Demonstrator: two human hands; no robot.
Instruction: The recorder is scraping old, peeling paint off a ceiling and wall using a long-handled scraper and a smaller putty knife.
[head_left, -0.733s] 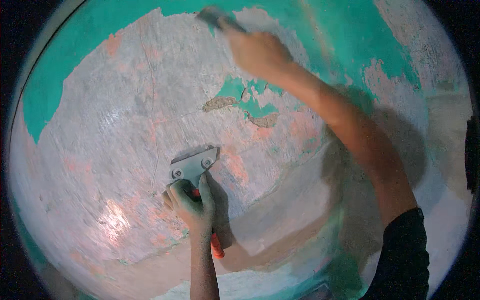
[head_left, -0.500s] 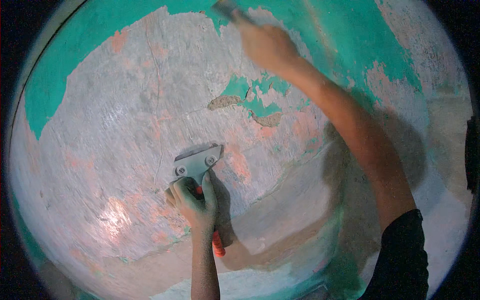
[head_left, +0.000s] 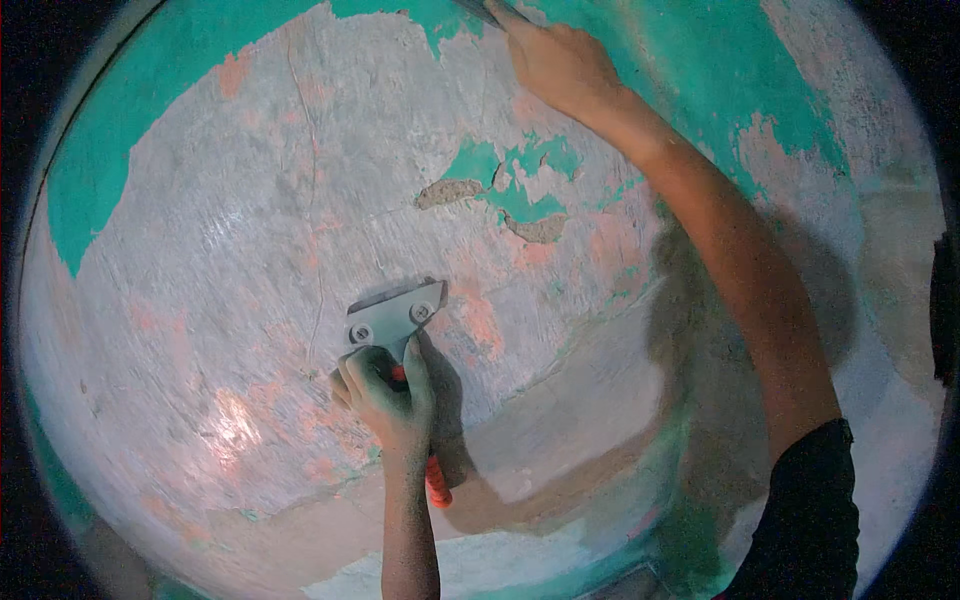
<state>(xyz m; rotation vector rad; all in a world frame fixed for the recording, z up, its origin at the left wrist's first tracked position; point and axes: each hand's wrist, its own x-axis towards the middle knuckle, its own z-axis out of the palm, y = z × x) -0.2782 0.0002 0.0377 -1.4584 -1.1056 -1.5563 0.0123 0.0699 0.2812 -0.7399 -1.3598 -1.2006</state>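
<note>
In the lower middle, my left hand (head_left: pixel 388 395) is closed round a paint scraper (head_left: pixel 397 310). Its wide metal head bears two round screws, and the red handle (head_left: pixel 437 482) sticks out below my wrist. The scraper's blade edge points up, close to the peeled wall; whether it touches cannot be made out. My right hand (head_left: pixel 562 75) reaches up to the top edge, closed on a flat grey tool (head_left: pixel 484 10) that is cut off by the picture's rim. Its kind does not show. Green paint (head_left: pixel 440 22) with a ragged edge lies beside that tool.
Bare grey plaster (head_left: pixel 220 180) with pinkish patches fills most of the wall (head_left: pixel 590 390). A leftover green patch (head_left: pixel 530 180) with broken, sandy holes (head_left: pixel 450 193) sits mid-wall. More green paint (head_left: pixel 90 200) borders the left. My arms cast shadows at right.
My right hand has moved a little up and to the right, taking the grey tool mostly past the top edge. My left hand and the scraper have shifted only slightly upward.
</note>
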